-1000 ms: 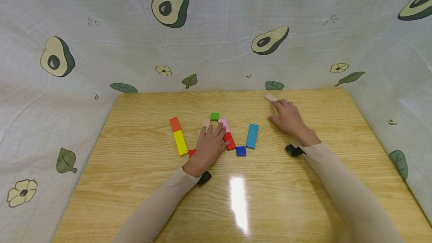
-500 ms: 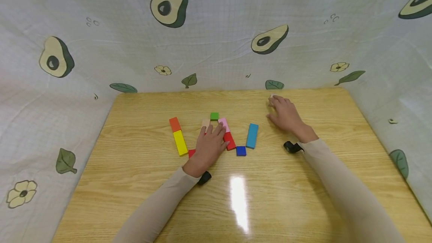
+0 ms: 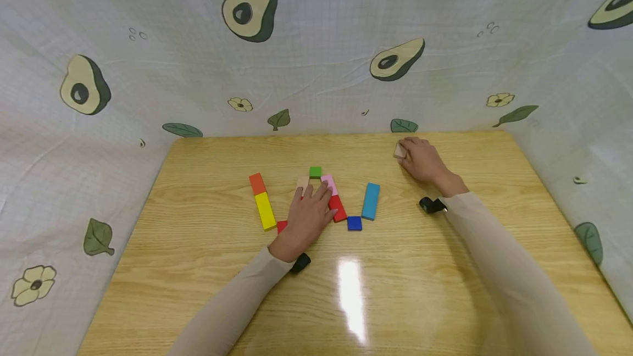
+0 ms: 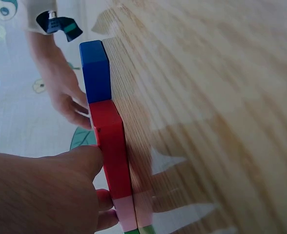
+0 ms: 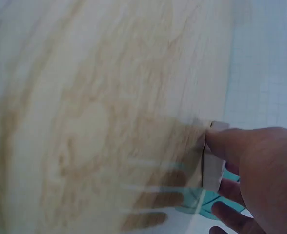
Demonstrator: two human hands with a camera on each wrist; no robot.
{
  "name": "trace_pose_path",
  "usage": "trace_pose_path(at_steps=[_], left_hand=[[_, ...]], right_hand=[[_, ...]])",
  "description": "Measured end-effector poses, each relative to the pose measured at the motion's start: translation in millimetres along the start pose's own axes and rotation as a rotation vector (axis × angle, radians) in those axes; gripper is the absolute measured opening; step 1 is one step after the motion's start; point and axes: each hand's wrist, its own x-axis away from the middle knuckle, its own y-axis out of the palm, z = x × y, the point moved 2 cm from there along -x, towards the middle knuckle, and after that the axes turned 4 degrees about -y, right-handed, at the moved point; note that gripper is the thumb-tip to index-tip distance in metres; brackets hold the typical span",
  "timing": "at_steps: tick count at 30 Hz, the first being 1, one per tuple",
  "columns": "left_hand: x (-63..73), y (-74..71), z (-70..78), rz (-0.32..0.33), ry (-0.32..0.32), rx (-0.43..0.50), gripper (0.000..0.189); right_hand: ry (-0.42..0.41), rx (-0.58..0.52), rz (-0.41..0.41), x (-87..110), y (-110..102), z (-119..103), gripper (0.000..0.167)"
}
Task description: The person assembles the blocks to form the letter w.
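At the far right of the table, my right hand (image 3: 420, 161) pinches a pale pinkish-beige block (image 3: 399, 151) between thumb and fingers; in the right wrist view this block (image 5: 213, 163) stands against the thumb tip. My left hand (image 3: 307, 218) rests on the block row with fingers spread. Its thumb touches a red block (image 4: 112, 151), and its fingertips lie at a pink block (image 3: 327, 180) joined end to end with that red one. A beige block (image 3: 303, 181) and another red block (image 3: 282, 226) are partly hidden under this hand. A green block (image 3: 315, 172) sits just beyond the fingertips.
Left of the left hand, an orange block (image 3: 257, 183) and a yellow block (image 3: 265, 210) form a slanted line. A dark blue block (image 3: 354, 223) and a longer light blue block (image 3: 371, 201) lie to its right. A patterned cloth (image 3: 316, 70) hangs behind the table (image 3: 222, 290).
My right hand has closed on the pale block, which has turned and shifted slightly right and nearer. My left hand and the other blocks stay in place.
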Motion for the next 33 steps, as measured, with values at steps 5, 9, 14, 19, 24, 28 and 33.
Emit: trace_pose_path(at_steps=[5, 9, 14, 19, 24, 28, 33], left_hand=[[0.3, -0.4, 0.3, 0.012, 0.001, 0.003, 0.058], [0.5, -2.1, 0.2, 0.01, -0.002, 0.01, 0.058], [-0.3, -3.8, 0.1, 0.008, -0.001, 0.011, 0.058], [-1.5, -4.1, -0.2, 0.012, 0.0, -0.009, 0.058], [-2.0, -3.7, -0.3, -0.005, -0.006, -0.006, 0.059], [-1.0, -3.3, 0.0, 0.01, -0.006, -0.015, 0.059], [0.6, -2.4, 0.8, 0.024, -0.005, -0.014, 0.058]], right_hand=[[-0.025, -0.006, 0.046, 4.3, 0, -9, 0.053], [-0.053, -0.026, 0.049, 10.1, 2, -23, 0.055], [-0.101, -0.035, 0.022, 15.2, 6, -36, 0.054], [-0.131, -0.03, -0.004, 19.1, 7, -45, 0.053], [-0.141, -0.052, -0.012, 22.0, 9, -50, 0.051], [-0.153, -0.064, -0.006, 23.9, 12, -54, 0.047], [-0.184, -0.067, 0.017, 26.8, 14, -60, 0.04]])
